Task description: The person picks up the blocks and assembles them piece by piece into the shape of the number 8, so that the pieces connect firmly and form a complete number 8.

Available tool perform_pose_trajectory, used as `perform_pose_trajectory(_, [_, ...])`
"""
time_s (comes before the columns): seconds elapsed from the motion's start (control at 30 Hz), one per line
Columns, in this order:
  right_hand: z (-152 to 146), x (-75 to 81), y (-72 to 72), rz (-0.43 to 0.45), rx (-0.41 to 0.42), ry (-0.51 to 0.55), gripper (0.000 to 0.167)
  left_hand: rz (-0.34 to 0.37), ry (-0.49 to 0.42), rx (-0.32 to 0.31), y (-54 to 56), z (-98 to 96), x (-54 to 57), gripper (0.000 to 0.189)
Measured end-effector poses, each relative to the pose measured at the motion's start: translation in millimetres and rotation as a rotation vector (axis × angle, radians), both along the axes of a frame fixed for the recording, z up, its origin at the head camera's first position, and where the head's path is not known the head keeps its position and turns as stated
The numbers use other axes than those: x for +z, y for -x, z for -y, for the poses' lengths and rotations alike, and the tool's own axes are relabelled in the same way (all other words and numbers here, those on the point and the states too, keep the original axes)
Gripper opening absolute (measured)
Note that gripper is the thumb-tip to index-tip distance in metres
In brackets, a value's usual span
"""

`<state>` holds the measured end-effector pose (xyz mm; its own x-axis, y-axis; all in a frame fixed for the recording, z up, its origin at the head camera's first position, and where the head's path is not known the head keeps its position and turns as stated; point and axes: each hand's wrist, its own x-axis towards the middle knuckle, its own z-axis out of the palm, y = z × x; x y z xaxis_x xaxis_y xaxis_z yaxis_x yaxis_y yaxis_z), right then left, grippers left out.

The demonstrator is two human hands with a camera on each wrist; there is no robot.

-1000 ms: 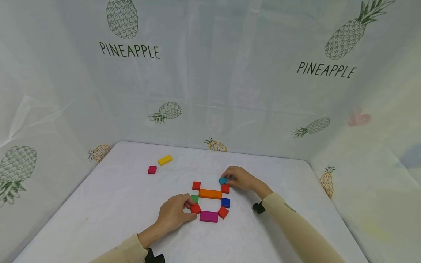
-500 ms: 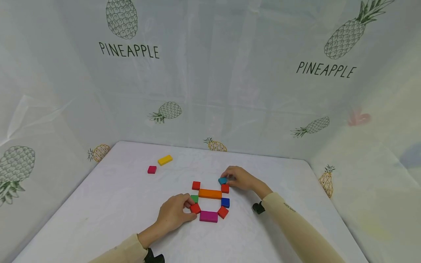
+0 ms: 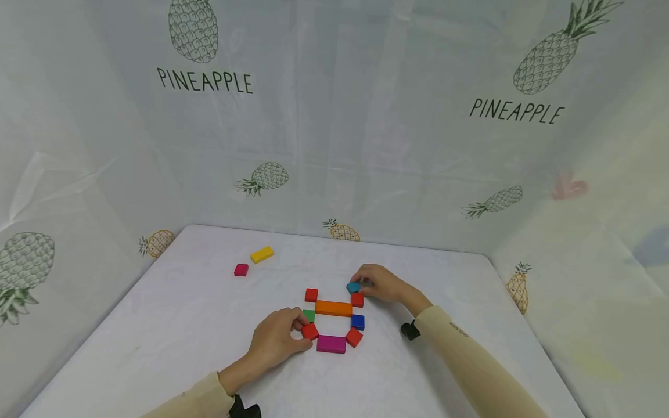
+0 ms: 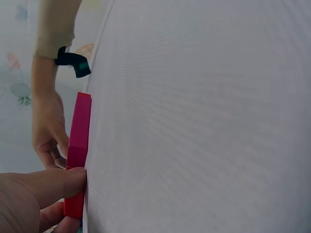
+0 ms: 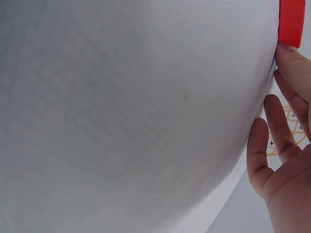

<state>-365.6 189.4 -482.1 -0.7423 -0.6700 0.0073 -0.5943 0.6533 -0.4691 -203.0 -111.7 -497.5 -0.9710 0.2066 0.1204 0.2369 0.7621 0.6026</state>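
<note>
My left hand (image 3: 277, 338) has thumb and fingers around a red block (image 3: 310, 331) at the lower left of a ring of coloured blocks. In the left wrist view the thumb lies against that block, beside the magenta block (image 4: 80, 126). At the ring's upper right, my right hand (image 3: 384, 283) pinches a small teal block (image 3: 353, 287) just behind a red block (image 3: 357, 299). An orange block (image 3: 333, 308) spans the ring's far side. Green (image 3: 309, 316) and blue (image 3: 358, 322) blocks form its sides. Fingers hide part of the teal block.
Farther back on the white table (image 3: 157, 325) lie a yellow block (image 3: 262, 254) and a pink block (image 3: 241, 270). Another red block (image 3: 311, 295) sits at the ring's upper left, one more red block (image 3: 353, 337) at its lower right. A pineapple-print curtain (image 3: 355, 128) surrounds the table.
</note>
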Motion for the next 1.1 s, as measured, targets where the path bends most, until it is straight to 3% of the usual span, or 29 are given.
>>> perform_pose_trajectory(0.43, [-0.5, -0.5, 0.5, -0.003, -0.001, -0.005, 0.025, -0.020, -0.020, -0.001, 0.0, 0.1, -0.7, 0.035])
perform_pose_trajectory(0.83, [0.0, -0.4, -0.6, 0.002, -0.005, -0.002, 0.026, 0.007, -0.031, -0.021, 0.8, 3.1, -4.2, 0.040])
perform_pose_trajectory(0.97, [-0.2, -0.8, -0.4, -0.003, 0.000, -0.004, 0.026, 0.010, -0.022, -0.009, 1.8, 9.5, 2.1, 0.044])
perform_pose_trajectory(1.1, [0.0, -0.6, -0.4, -0.003, -0.001, 0.000, 0.026, -0.005, 0.024, 0.049, 6.0, 22.3, 14.7, 0.046])
